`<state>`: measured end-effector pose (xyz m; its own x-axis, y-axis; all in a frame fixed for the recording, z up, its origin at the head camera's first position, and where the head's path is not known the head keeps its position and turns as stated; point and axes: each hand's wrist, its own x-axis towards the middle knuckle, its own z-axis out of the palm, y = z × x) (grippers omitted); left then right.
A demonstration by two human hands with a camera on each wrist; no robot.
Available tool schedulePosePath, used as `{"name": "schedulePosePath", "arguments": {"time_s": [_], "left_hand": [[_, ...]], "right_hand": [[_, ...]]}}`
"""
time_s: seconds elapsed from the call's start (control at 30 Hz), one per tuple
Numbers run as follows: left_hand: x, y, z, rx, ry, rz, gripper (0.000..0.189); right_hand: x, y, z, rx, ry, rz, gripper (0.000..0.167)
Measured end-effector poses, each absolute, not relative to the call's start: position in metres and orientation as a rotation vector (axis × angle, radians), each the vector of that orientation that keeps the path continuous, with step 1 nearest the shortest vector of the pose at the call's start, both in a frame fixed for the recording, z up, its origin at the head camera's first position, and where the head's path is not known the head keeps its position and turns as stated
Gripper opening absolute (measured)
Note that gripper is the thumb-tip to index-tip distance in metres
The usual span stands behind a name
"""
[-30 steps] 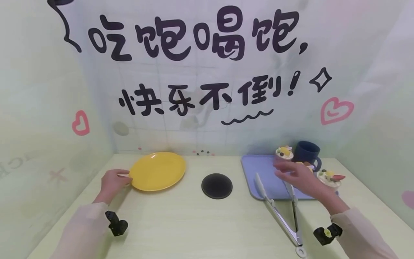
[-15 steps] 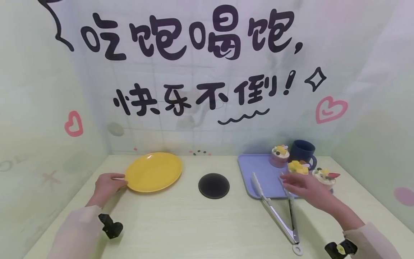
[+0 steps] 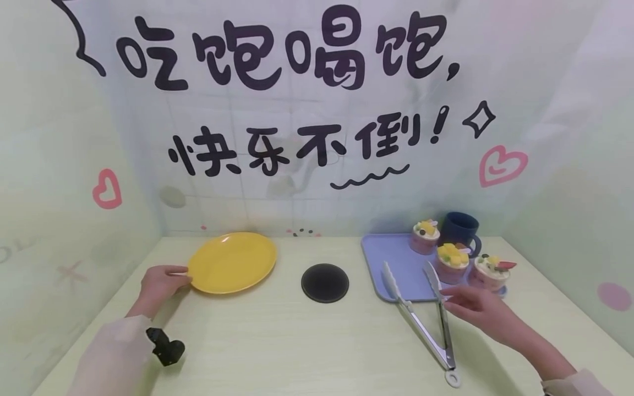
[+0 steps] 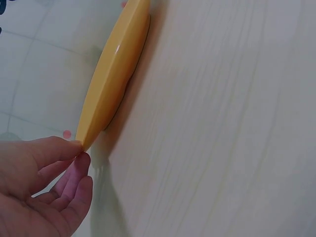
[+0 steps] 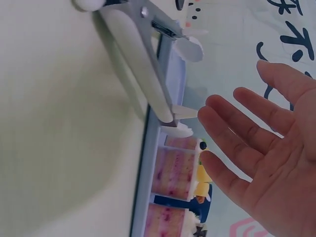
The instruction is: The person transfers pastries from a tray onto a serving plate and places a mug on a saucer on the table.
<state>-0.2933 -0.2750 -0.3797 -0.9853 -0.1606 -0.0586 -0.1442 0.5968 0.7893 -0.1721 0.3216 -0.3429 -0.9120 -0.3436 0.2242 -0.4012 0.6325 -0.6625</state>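
Observation:
At the left, my left hand (image 3: 162, 285) pinches the near-left rim of a round yellow plate (image 3: 233, 263). The left wrist view shows thumb and fingertips meeting at the rim of the plate (image 4: 111, 74). My right hand (image 3: 482, 313) holds nothing; its fingers are spread and slightly bent in the right wrist view. It hovers beside the right arm of the metal tongs (image 3: 421, 329), fingertips overlapping that arm in the head view. Those tongs lie spread apart, their white tips over a blue-purple tray (image 3: 383, 247) and their ring end on the table.
On the tray's right side stand several dessert cups, among them a mango-topped cup (image 3: 452, 264) and a strawberry-topped cup (image 3: 490, 273). A dark blue mug (image 3: 459, 230) is behind them. A black round coaster (image 3: 324, 283) lies mid-table. Printed walls enclose the table.
My right hand has come down and toward me, from above the dessert cups to beside the tongs. My left hand keeps its grip on the plate. The head view has shifted slightly.

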Motion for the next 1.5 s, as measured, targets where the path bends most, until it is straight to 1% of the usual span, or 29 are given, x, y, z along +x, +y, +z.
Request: {"name": "schedulePosePath", "arguments": {"time_s": [0.4, 0.6, 0.73, 1.0, 1.23, 1.5], "left_hand": [[-0.292, -0.277, -0.382, 0.279, -2.794, -1.362, 0.049], [-0.293, -0.276, -0.383, 0.286, -2.790, -1.387, 0.050], [-0.294, -0.275, -0.382, 0.286, -2.787, -1.389, 0.050], [-0.294, -0.274, -0.380, 0.283, -2.787, -1.365, 0.050], [-0.293, -0.273, -0.380, 0.286, -2.789, -1.378, 0.050], [-0.293, -0.273, -0.380, 0.298, -2.790, -1.389, 0.050]], "right_hand": [[-0.153, 0.321, -0.366, 0.361, -2.859, 1.134, 0.035], [-0.150, 0.321, -0.373, 0.223, -2.875, 1.162, 0.041], [-0.151, 0.319, -0.376, 0.141, -2.887, 1.226, 0.049], [-0.159, 0.312, -0.384, -0.029, -2.904, 1.308, 0.069], [-0.164, 0.305, -0.382, -0.118, -2.903, 1.324, 0.075], [-0.170, 0.302, -0.381, -0.123, -2.939, 1.308, 0.084]]}}
